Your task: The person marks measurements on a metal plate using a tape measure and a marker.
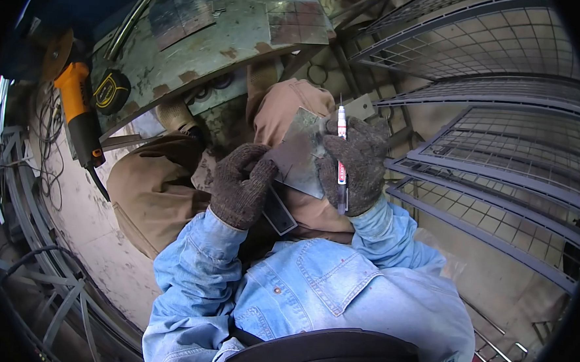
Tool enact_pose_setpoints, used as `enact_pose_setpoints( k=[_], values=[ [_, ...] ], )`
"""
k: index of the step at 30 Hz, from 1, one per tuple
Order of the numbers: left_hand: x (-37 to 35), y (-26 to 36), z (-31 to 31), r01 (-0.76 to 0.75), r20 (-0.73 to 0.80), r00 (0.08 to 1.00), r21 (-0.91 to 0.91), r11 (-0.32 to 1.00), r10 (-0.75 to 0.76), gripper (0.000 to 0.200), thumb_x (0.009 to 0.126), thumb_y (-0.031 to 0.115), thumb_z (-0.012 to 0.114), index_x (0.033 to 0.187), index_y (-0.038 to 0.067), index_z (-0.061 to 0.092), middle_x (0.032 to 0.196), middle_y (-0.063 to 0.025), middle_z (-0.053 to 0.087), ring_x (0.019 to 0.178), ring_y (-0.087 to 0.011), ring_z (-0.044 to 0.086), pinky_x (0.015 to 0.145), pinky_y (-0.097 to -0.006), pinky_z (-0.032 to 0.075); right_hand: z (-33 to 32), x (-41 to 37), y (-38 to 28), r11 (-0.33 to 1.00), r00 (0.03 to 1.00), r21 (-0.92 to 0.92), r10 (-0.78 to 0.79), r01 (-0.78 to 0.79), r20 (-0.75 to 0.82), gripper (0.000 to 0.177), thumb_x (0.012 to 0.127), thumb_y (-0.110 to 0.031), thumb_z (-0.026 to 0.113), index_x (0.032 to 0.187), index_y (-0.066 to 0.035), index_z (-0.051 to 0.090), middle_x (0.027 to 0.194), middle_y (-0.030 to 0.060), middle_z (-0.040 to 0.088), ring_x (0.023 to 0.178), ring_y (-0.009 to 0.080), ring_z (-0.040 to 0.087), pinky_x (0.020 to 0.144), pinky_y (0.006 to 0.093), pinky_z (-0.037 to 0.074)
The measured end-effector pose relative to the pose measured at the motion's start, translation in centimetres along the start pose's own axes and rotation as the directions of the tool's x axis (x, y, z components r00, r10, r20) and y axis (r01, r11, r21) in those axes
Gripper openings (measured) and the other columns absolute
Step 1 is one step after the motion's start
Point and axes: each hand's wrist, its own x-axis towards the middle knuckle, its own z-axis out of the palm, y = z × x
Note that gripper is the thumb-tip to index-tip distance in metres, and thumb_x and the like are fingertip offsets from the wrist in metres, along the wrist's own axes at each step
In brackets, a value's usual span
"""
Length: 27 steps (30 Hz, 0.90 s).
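A flat grey metal plate [302,161] with worn, darker patches lies over my lap, tilted. My left hand [242,185], in a dark knitted glove, pinches the plate's left edge between thumb and fingers. On the right side my right hand [364,160], gloved alike, grips a white marker pen [342,128] with red markings. The pen stands nearly lengthwise in view, its thin tip toward the bench, and the same hand's fingers overlap the plate's right edge. Below my left hand a narrow dark piece with a light rim [280,214] rests by my lap.
A worn metal bench [198,61] ahead carries square sheets [298,23] and a tape measure [112,92]. An orange angle grinder [78,98] with its cord is at its left end. Grey wire-mesh racks [502,140] rise at right; metal bars [67,307] pile up at left.
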Motion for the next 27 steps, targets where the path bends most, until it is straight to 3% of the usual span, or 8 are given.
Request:
enact_pose_setpoints(
  k=[2,4,6,8,10,13,21,27],
  values=[
    [0.0,-0.2,0.0,-0.007,-0.008,1.000,0.038,0.999,0.008,0.028,0.091,0.017,0.073,0.109,-0.004,0.072,0.089,-0.0126,0.072,0.080,-0.0178,0.068,0.074,-0.0320,0.054,0.2,-0.1,0.2,1.000,1.000,0.024,-0.002,0.002,0.007,0.031,0.078,-0.017,0.075,0.107,-0.007,0.072,0.117,0.0156,0.070,0.114,0.0407,0.063,0.102,0.0555,0.044],
    [0.0,-0.3,-0.3,-0.014,-0.014,1.000,0.075,0.997,0.015,0.027,0.090,0.016,0.073,0.108,-0.004,0.072,0.089,-0.0127,0.072,0.080,-0.0176,0.068,0.074,-0.0321,0.054,0.3,-0.3,0.2,0.997,0.997,0.060,0.046,-0.049,0.061,0.035,0.081,-0.025,0.077,0.116,-0.018,0.073,0.120,0.0105,0.067,0.121,0.0362,0.058,0.117,0.0632,0.024],
    [0.2,-0.3,-0.6,0.120,0.039,0.992,-0.019,0.993,-0.119,0.026,0.089,0.016,0.073,0.106,-0.004,0.072,0.089,-0.0123,0.073,0.081,-0.0170,0.068,0.075,-0.0320,0.054,0.5,-0.2,0.1,0.996,0.994,0.060,0.060,-0.066,0.087,0.036,0.081,-0.024,0.076,0.117,-0.018,0.073,0.120,0.0108,0.067,0.121,0.0367,0.058,0.116,0.0632,0.026],
    [0.6,0.5,-1.0,0.076,0.038,0.996,0.000,0.997,-0.076,0.026,0.089,0.016,0.073,0.105,-0.004,0.071,0.088,-0.0114,0.072,0.081,-0.0165,0.068,0.075,-0.0317,0.054,0.4,-0.3,0.2,0.995,0.990,0.056,0.078,-0.085,0.114,0.036,0.081,-0.022,0.075,0.117,-0.018,0.073,0.120,0.0112,0.067,0.121,0.0372,0.058,0.115,0.0633,0.027],
    [1.0,0.6,-1.4,0.008,0.052,0.999,0.062,0.998,-0.011,0.026,0.090,0.015,0.072,0.106,-0.005,0.070,0.088,-0.0093,0.072,0.082,-0.0151,0.067,0.077,-0.0309,0.054,0.7,-0.3,0.4,0.998,0.999,0.054,-0.029,0.027,0.031,0.038,0.080,-0.021,0.075,0.118,-0.019,0.072,0.121,0.0123,0.067,0.120,0.0382,0.058,0.112,0.0636,0.031],
    [0.5,0.3,-0.5,0.086,0.015,0.996,-0.039,0.996,-0.086,0.027,0.090,0.017,0.072,0.108,-0.004,0.071,0.089,-0.0090,0.072,0.084,-0.0141,0.066,0.077,-0.0308,0.054,0.9,-0.3,0.7,0.996,0.999,0.080,-0.037,0.034,0.037,0.039,0.081,-0.020,0.075,0.120,-0.017,0.072,0.123,0.0140,0.066,0.121,0.0394,0.057,0.111,0.0647,0.032],
    [1.0,0.1,-0.7,0.041,0.014,0.999,0.019,0.999,-0.042,0.031,0.088,0.020,0.073,0.105,-0.005,0.072,0.089,-0.0114,0.073,0.083,-0.0161,0.067,0.077,-0.0315,0.054,0.8,-0.4,0.4,0.998,0.998,0.046,-0.036,0.034,0.053,0.040,0.083,-0.020,0.074,0.122,-0.016,0.070,0.125,0.0148,0.066,0.125,0.0413,0.056,0.112,0.0673,0.032],
    [1.2,-0.4,-0.7,0.037,0.020,0.999,0.030,0.999,-0.037,0.031,0.088,0.021,0.074,0.104,-0.005,0.072,0.085,-0.0102,0.072,0.080,-0.0146,0.066,0.075,-0.0312,0.053,0.8,-0.5,0.3,0.991,1.000,0.131,-0.014,0.010,0.026,0.039,0.083,-0.019,0.075,0.122,-0.015,0.070,0.126,0.0161,0.065,0.125,0.0429,0.055,0.112,0.0684,0.033]
  ],
)
